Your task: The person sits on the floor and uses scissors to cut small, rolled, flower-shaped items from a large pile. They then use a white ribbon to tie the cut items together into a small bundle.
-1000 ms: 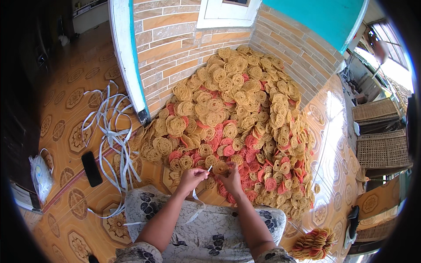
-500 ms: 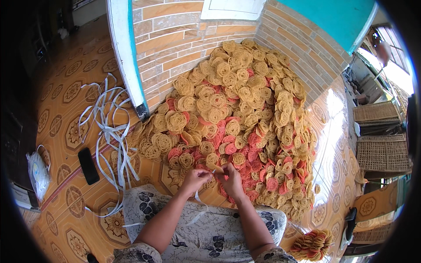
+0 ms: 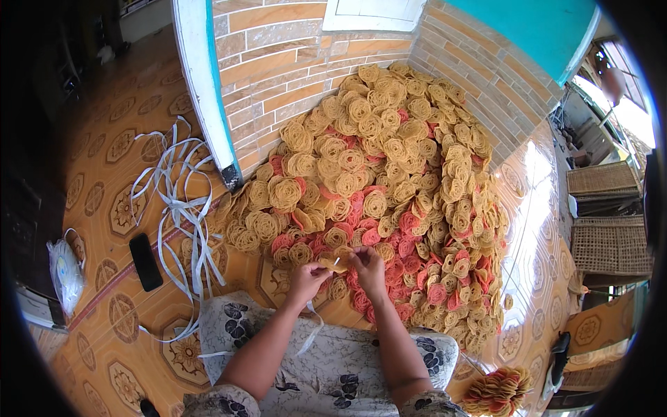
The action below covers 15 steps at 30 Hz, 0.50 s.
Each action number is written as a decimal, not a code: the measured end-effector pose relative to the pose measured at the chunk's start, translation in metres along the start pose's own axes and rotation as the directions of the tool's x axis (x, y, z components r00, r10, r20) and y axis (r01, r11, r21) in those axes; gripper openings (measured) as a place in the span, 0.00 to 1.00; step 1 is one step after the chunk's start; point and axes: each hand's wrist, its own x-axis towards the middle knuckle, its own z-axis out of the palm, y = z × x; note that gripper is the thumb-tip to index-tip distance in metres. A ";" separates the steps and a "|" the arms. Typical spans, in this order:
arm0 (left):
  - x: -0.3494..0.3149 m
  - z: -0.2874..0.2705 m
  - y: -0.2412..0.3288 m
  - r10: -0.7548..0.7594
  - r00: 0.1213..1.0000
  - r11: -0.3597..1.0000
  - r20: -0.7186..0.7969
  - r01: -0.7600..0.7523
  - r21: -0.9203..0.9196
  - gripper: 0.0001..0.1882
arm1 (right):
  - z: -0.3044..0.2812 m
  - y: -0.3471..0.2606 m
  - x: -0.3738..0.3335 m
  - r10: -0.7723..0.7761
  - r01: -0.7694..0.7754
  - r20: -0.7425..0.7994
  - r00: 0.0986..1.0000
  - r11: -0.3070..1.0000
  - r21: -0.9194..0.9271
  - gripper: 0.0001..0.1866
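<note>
Between my two hands is a tan, lacy disc (image 3: 343, 256) of coiled noodle-like strands. My left hand (image 3: 307, 281) pinches its left edge, and my right hand (image 3: 368, 267) grips the right edge. A short white tip of a flat strip pokes up through the disc. Below my left hand, a white strip (image 3: 310, 337) hangs over the patterned cloth on my lap; whether it is one piece with the tip is hidden. Just beyond my hands rises a big heap of similar discs (image 3: 361, 167), mostly tan with pinkish-red ones among them.
Tangled white strips (image 3: 182, 208) lie on the tiled floor at left, beside a black phone (image 3: 144, 262). Farther left is a clear plastic bag (image 3: 66, 274). A bundle of stacked discs (image 3: 497, 390) sits at lower right. Woven panels (image 3: 603, 243) stand at far right. A brick-patterned wall (image 3: 271, 76) backs the heap.
The disc has turned flatter, showing its face, and the white strip tip now sticks up through it. My right hand has shifted slightly up and right. The whole view has moved a little.
</note>
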 end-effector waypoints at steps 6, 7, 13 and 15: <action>-0.001 0.003 0.007 0.017 1.000 0.995 0.014 -0.019 0.094 0.10 | -0.014 -0.017 -0.005 -0.050 0.053 0.040 0.998 0.996 -0.072 0.08; -0.002 0.003 0.008 0.009 1.000 0.998 0.026 -0.010 0.060 0.10 | -0.013 -0.021 -0.006 -0.061 0.067 0.059 0.996 0.991 -0.115 0.07; -0.004 0.004 0.015 0.008 0.999 0.999 0.033 -0.010 0.046 0.11 | -0.006 -0.038 -0.017 -0.498 0.488 0.078 0.863 0.787 -0.378 0.04; -0.005 0.005 0.018 0.065 0.998 0.997 0.022 -0.066 0.043 0.11 | -0.004 -0.043 -0.021 -0.418 0.426 0.098 0.903 0.848 -0.314 0.05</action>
